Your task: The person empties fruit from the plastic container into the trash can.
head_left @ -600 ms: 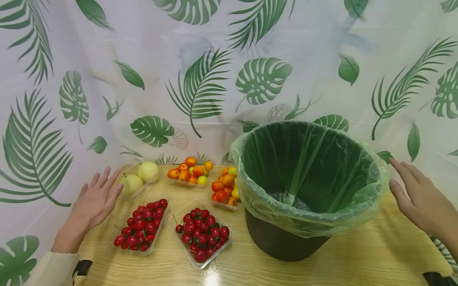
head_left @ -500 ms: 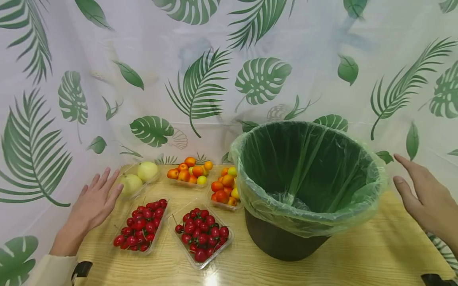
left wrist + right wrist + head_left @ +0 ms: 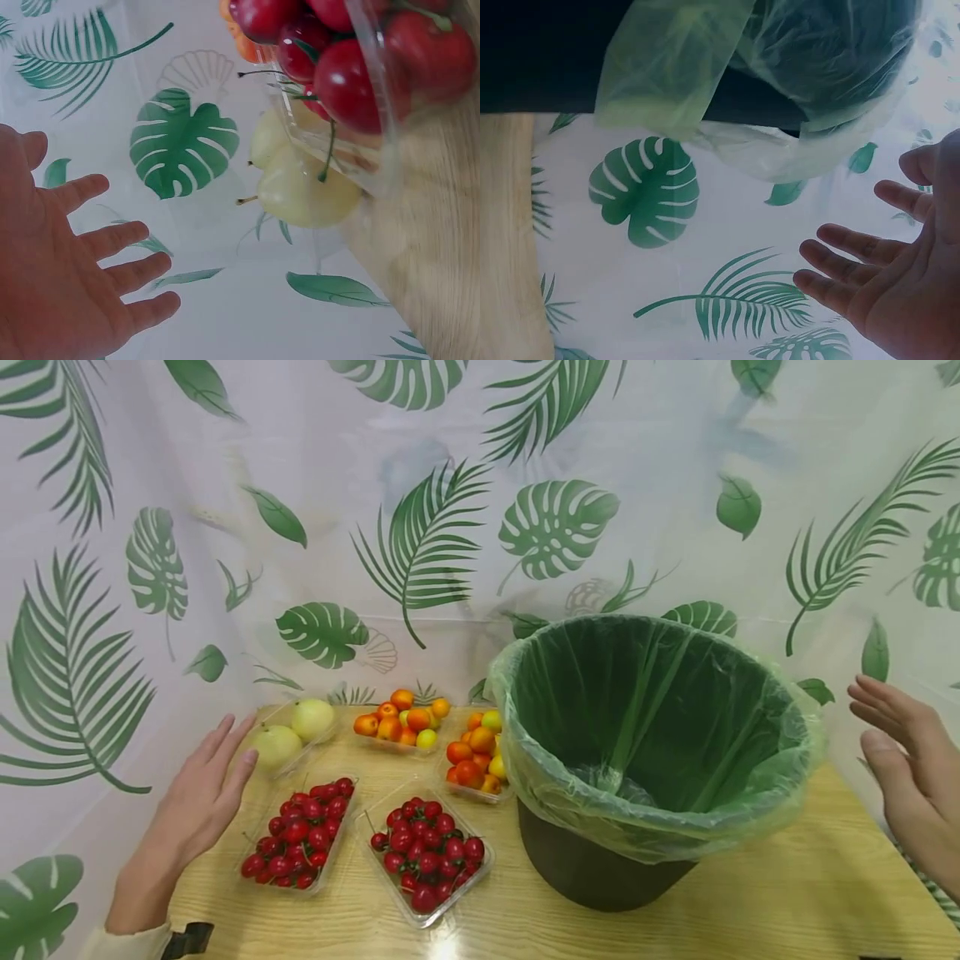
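Note:
My left hand (image 3: 197,802) hovers with its fingers straight at the left of the table, holding nothing. Nearest to it are a clear tray with two pale yellow-green pears (image 3: 276,747) and a clear tray of red cherries (image 3: 296,833). In the left wrist view the left palm (image 3: 60,277) shows bare, apart from the fruit. My right hand (image 3: 911,768) is held up in the air at the far right, fingers loosely extended and nothing in them. To its left stands a dark bin (image 3: 600,856) lined with a translucent green bag (image 3: 645,814), a gap between the two.
A second cherry tray (image 3: 423,852) sits front centre. Behind it are two trays of small orange and yellow fruits (image 3: 397,722), the right-hand one (image 3: 476,752) partly hidden by the bin. A leaf-patterned white curtain (image 3: 315,460) closes off the wooden table's (image 3: 765,893) back and sides.
My right hand has moved right, away from the bin's rim, and its palm has turned more inward. My left hand has tilted slightly onto its edge. The fruit and bin stay put.

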Motion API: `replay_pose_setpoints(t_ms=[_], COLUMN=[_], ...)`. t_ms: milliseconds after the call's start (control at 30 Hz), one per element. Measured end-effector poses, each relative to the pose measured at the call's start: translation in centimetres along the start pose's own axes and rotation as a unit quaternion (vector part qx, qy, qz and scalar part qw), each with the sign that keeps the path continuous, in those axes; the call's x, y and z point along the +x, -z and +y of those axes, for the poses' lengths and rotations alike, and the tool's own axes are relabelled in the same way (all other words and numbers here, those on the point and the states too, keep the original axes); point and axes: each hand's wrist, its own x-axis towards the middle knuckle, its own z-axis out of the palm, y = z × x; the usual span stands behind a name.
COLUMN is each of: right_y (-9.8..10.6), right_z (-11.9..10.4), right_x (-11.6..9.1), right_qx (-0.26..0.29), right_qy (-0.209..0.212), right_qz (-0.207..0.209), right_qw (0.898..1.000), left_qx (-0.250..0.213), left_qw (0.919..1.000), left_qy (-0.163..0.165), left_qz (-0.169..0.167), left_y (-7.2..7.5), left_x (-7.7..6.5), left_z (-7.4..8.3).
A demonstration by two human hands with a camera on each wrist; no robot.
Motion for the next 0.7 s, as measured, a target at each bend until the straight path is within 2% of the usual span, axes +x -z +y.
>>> replay_pose_setpoints(t_ms=[267, 700], right_y=[-0.6, -2.1], right_z=[-2.0, -4.2], right_x=[0.2, 0.5], right_qx=[0.050, 0.093], right_qy=[0.023, 0.014], right_qz=[0.026, 0.055], right_qw=[0.998, 0.994], left_qx=[-0.076, -0.153], left_qw=[0.9968, 0.9867], left_qy=[-0.005, -0.023], left_qz=[0.023, 0.048], left_y=[-0.3, -1.7], left_x=[-1.0, -2.4], left_z=[1.5, 3.6])
